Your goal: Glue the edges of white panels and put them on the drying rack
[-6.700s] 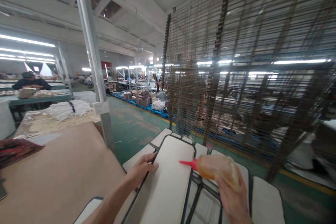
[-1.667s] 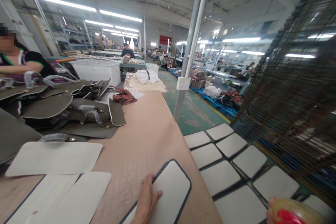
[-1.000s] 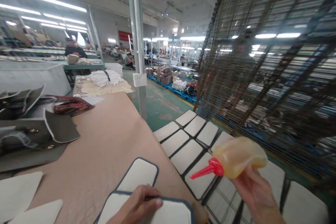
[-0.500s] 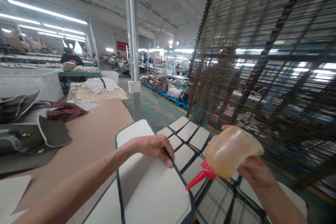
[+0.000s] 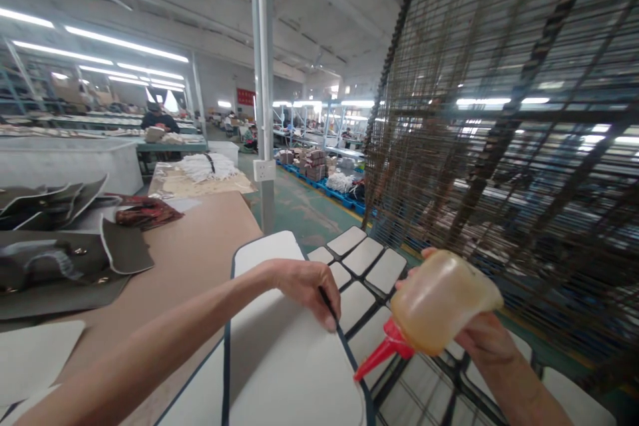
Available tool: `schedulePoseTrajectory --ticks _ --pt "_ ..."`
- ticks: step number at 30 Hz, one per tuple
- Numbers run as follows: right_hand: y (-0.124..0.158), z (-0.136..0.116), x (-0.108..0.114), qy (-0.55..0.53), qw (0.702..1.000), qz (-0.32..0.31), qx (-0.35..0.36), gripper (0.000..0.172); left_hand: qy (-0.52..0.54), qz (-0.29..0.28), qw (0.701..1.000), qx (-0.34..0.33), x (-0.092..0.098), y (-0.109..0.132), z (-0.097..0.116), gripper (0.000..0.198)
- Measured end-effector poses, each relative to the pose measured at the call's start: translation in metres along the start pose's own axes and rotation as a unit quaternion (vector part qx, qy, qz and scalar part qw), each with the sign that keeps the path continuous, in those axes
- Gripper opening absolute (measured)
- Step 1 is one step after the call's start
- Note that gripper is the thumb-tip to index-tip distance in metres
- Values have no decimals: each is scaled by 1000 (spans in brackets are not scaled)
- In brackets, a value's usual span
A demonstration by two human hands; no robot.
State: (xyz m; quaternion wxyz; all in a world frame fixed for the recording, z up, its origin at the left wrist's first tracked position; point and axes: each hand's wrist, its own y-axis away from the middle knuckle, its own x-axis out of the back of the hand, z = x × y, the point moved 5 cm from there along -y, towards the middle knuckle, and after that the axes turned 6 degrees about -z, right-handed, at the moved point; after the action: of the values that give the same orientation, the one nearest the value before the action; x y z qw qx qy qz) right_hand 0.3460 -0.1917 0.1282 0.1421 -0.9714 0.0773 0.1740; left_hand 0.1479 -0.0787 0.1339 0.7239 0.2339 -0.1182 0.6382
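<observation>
Head view: at lower centre the left hand [image 5: 307, 283] pinches the dark right edge of the white panel [image 5: 279, 366], slightly nearer the camera than half a second ago. The right hand [image 5: 486, 339], wrapped round the amber squeeze bottle [image 5: 442, 303] at lower right, keeps its red nozzle [image 5: 382, 356] tipped down at that edge, so work along it appears under way.

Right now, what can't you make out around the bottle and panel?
Head view:
Nozzle of the bottle: contact with the panel edge too fine to tell.
Panel's near end: cut off by the bottom edge.
Left hand: underside grip hidden by the panel.
Right hand: palm hidden behind the bottle.
Things behind the rack: blurred.
</observation>
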Motion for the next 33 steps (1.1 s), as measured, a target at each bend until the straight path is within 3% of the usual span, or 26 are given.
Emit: schedulePoseTrajectory --ticks 9,15,20,27,33 --pt "-1 2 -5 -22 1000 -4 -8 82 31 4 999 9 -3 4 0 57" --pt "1 -1 -19 -62 997 -37 -13 66 48 8 999 3 -3 7 -6 55" --pt "1 1 -22 -63 997 -24 -34 75 58 5 998 1 -2 9 -12 58" --pt "1 3 -22 -74 996 -29 -30 70 53 26 998 -11 2 18 -7 50" --pt "-1 9 -4 -37 999 -3 -17 87 38 39 998 12 5 29 -7 53"
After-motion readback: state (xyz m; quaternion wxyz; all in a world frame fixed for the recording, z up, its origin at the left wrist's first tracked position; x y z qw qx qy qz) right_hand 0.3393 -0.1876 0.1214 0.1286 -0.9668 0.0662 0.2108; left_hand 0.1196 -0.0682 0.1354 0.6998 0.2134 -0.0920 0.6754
